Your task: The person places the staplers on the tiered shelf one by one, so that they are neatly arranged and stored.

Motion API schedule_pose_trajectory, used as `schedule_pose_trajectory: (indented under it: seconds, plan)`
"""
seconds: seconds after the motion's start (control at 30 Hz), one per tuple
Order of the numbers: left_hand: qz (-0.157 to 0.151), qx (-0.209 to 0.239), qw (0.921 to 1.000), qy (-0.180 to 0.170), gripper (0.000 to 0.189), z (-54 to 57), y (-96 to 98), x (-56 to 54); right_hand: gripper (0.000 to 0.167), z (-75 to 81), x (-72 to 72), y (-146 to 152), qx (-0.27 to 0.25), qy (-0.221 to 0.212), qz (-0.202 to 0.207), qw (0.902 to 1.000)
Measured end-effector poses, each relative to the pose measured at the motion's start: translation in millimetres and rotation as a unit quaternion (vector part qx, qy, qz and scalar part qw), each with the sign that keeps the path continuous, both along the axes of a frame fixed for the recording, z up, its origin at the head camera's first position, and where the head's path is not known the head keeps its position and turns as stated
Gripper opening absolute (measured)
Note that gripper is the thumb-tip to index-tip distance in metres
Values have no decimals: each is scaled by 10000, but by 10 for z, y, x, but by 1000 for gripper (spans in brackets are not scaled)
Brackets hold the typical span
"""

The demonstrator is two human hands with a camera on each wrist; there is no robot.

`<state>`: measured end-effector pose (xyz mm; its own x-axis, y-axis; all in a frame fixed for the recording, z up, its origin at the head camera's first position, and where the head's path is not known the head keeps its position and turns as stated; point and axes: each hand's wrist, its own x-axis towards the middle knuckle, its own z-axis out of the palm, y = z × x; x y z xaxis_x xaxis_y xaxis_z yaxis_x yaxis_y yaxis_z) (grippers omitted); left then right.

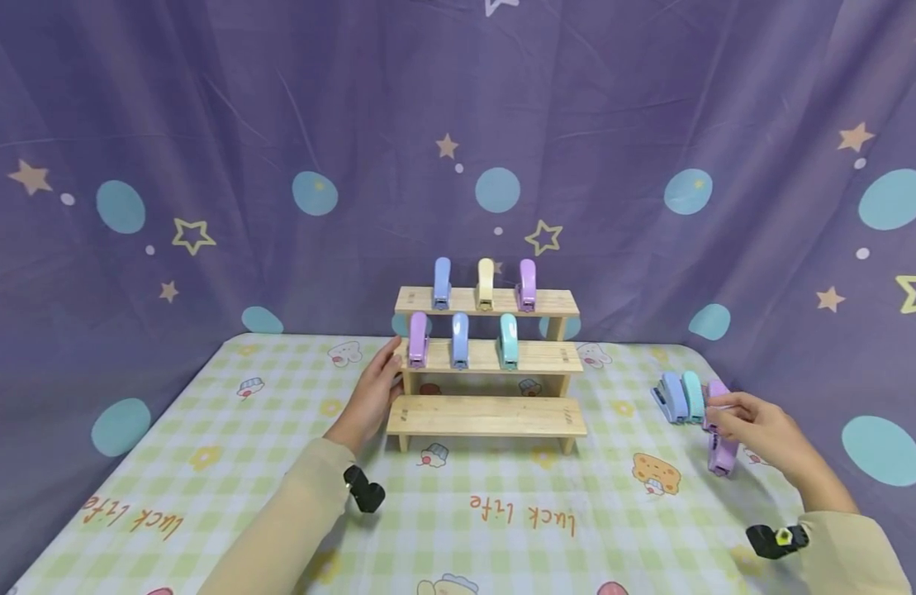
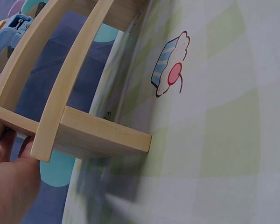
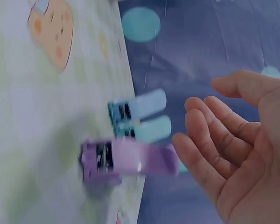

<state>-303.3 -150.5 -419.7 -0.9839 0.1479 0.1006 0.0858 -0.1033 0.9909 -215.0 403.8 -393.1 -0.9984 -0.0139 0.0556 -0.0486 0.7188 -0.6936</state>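
A three-tier wooden rack (image 1: pixel 487 416) stands on the table. My left hand (image 1: pixel 374 395) holds its left side at the middle tier, fingers and thumb about the wood in the left wrist view. Blue (image 1: pixel 442 281), yellow (image 1: pixel 485 283) and purple (image 1: pixel 528 283) staplers stand on the top tier. Purple (image 1: pixel 417 339), blue (image 1: pixel 460 339) and teal (image 1: pixel 509 340) ones stand on the middle tier. At the right, my right hand (image 1: pixel 762 430) hovers beside a purple stapler (image 3: pixel 135 157), fingers loosely bent and apart from it in the right wrist view.
Blue (image 1: pixel 674 398) and teal (image 1: pixel 693 397) staplers stand side by side at the table's right, with another purple stapler (image 1: pixel 716 387) partly behind my right fingers. A checked cloth (image 1: pixel 242 496) covers the table. A purple curtain (image 1: pixel 398 107) hangs behind.
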Motion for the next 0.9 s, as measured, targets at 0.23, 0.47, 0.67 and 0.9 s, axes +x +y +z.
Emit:
schedule_pose_trajectory:
  seconds: [0.23,0.47,0.67,0.9]
  plan:
    - [26,-29,10000,-40,52,-5,4,-19,57,-97,90,211,-74,-209,-144,9997]
    - [64,-4,10000,-40,53,0,-7,-17,59,-224,100,319,-255,-433,-322,9982]
    - [103,52,9999,-61,52,4,-1,-1,64,-317,70,354,-363,-492,-504,9969]
    - [102,12,9999,-72,53,-3,4,-13,67,-416,27,362,-938,-1070,-467,9887]
